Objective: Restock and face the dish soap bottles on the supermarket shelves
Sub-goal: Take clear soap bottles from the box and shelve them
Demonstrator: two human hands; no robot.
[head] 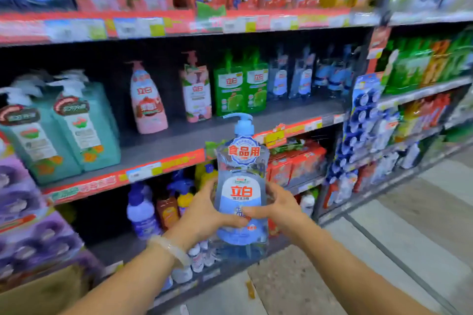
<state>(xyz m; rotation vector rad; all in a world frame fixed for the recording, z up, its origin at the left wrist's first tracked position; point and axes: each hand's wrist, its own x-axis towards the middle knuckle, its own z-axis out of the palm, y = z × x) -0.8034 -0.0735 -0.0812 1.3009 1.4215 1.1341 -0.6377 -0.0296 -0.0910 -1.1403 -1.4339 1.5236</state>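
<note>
Head view, left to right. Two teal pump bottles stand at the left end of the middle shelf, close to its front edge. Next a pink pump bottle and a white pump bottle, both set further back, then green refill packs. Bare shelf board runs in front of those.

Left hand, bracelet on wrist, fingers curled round the left side of the clear blue dish soap bottle, thumb across the lower label. Right hand grips the right side, thumb also on the front. Bottle is upright, label toward the camera, pump spout pointing left, held in the air in front of the shelf edge, below shelf level.

Likely step: lift and place on the middle shelf. Advice: keep both hands low on the body, not on the pump; raise the base above the price strip before pushing in. Matching blue stock seems to sit right of the green packs, blurry, so aim there. Set down flat near the front edge, label out, spout turned as its neighbours are.
</note>
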